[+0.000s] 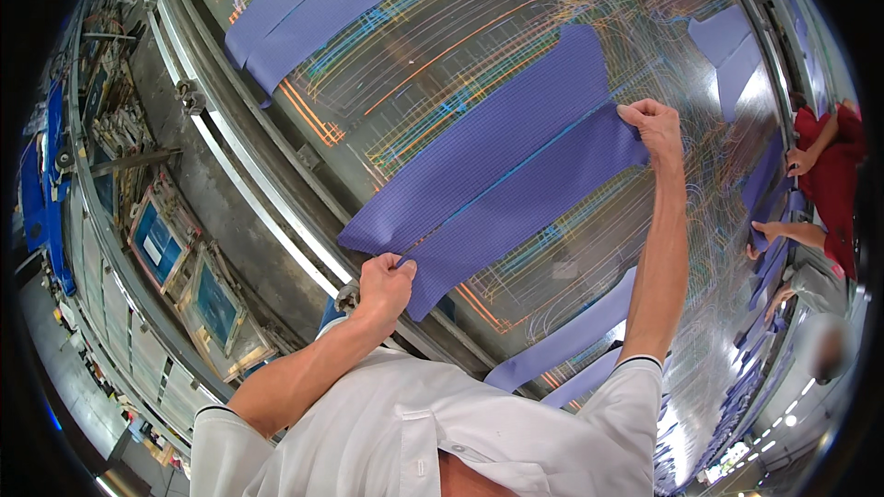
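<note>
Two purple textured fabric pieces lie side by side on the table in front of me, a thin strip of bare surface showing between their long edges. My left hand (385, 287) pinches the left end of the nearer fabric piece (529, 207) between thumb and fingers. At the other end of the same piece, my right hand (656, 129) grips its corner with the fingers curled in. The piece looks slightly rippled between both hands. Beyond it, the farther fabric piece (502, 124) lies flat, touched by neither hand.
The table (433, 64) bears many coloured guide lines. More purple pieces (341, 0) lie at the far left, near right and far right. A metal rail (244, 166) with clamps runs along the left edge. Framed screens (158, 237) stand beyond it. Co-workers (829, 175) are at the right.
</note>
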`<state>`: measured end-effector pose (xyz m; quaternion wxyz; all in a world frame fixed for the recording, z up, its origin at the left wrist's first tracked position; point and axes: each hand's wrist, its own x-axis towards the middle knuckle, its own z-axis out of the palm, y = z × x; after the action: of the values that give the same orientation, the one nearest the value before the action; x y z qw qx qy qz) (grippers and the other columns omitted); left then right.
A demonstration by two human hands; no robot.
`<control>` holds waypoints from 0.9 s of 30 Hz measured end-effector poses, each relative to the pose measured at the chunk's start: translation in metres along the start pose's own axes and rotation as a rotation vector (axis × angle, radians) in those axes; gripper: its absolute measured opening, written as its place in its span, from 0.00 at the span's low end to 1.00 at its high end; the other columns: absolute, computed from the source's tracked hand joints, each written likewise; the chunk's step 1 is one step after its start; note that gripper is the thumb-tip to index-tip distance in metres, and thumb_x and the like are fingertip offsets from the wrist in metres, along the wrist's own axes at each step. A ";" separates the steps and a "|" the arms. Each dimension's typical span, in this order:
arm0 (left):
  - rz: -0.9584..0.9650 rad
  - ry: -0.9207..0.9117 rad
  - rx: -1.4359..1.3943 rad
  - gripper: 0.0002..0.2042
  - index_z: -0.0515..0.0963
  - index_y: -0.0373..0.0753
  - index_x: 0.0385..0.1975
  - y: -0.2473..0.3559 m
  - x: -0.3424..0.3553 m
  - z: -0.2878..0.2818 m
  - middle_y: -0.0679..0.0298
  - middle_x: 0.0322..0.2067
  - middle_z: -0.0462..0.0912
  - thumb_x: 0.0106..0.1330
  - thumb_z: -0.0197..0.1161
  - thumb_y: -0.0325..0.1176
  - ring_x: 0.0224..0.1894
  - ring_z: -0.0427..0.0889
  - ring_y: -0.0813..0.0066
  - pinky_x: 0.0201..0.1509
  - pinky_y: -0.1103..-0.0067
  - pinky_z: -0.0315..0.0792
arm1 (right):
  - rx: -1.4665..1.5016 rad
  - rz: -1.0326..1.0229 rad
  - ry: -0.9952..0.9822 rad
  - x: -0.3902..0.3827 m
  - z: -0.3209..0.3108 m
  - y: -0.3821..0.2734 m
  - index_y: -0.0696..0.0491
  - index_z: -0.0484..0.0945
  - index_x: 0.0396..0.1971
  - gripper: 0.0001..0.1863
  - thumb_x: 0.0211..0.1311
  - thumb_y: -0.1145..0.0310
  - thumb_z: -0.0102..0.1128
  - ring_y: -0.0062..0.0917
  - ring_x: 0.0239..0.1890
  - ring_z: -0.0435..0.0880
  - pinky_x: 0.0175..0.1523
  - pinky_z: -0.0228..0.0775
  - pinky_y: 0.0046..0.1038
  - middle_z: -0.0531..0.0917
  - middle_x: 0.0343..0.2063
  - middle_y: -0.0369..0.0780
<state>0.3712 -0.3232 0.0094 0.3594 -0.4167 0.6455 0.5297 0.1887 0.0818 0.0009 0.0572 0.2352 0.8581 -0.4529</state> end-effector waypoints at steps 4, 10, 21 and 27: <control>-0.020 -0.020 0.031 0.05 0.76 0.34 0.33 0.009 -0.006 0.001 0.70 0.23 0.72 0.68 0.59 0.29 0.22 0.67 0.83 0.25 0.80 0.61 | -0.008 0.045 -0.021 0.001 0.000 0.002 0.56 0.84 0.24 0.08 0.51 0.68 0.73 0.13 0.22 0.72 0.29 0.62 0.19 0.79 0.18 0.30; -0.016 -0.017 -0.035 0.06 0.77 0.32 0.30 0.004 -0.003 0.000 0.70 0.22 0.73 0.65 0.61 0.28 0.23 0.68 0.83 0.26 0.79 0.62 | 0.053 0.016 -0.008 0.003 -0.001 0.002 0.57 0.84 0.22 0.07 0.47 0.72 0.73 0.14 0.19 0.75 0.26 0.66 0.20 0.81 0.17 0.33; -0.015 -0.015 -0.042 0.05 0.77 0.32 0.31 0.001 -0.001 0.000 0.71 0.22 0.73 0.66 0.60 0.27 0.23 0.66 0.85 0.25 0.80 0.59 | 0.070 0.016 -0.002 0.004 0.000 0.005 0.59 0.84 0.22 0.06 0.47 0.73 0.73 0.16 0.18 0.76 0.24 0.67 0.21 0.82 0.17 0.36; -0.013 -0.026 -0.054 0.05 0.77 0.32 0.31 -0.001 0.000 -0.001 0.71 0.22 0.73 0.66 0.60 0.27 0.24 0.67 0.84 0.26 0.80 0.60 | 0.053 0.019 0.000 0.005 0.001 0.004 0.59 0.84 0.21 0.06 0.47 0.73 0.74 0.17 0.18 0.77 0.24 0.68 0.21 0.82 0.17 0.37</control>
<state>0.3719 -0.3239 0.0092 0.3596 -0.4234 0.6234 0.5502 0.1864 0.0848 -0.0043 0.0553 0.2447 0.8436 -0.4747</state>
